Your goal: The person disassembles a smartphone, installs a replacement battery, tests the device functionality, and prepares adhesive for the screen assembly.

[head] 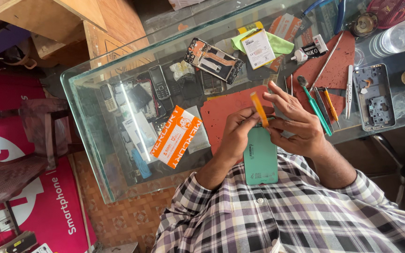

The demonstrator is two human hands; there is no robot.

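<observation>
A teal-green phone (260, 159) is held back-up over my lap, in front of my checked shirt. My left hand (234, 138) is at the phone's left upper edge and pinches a thin orange pry tool (259, 107) that stands at the phone's top end. My right hand (296, 124) grips the phone's top right corner with thumb and lower fingers, while its upper fingers are spread above. Both hands hover just past the near edge of the red work mat (221, 112).
A glass counter (87, 122) holds an opened phone (213, 60), a white battery (258, 48) on a green cloth, a glue tube (311, 49), tweezers (349, 91), screwdrivers (316, 104), a grey phone frame (374, 96) and an orange-white packet (176, 136). Old phones lie under the glass. A chair (19, 154) stands left.
</observation>
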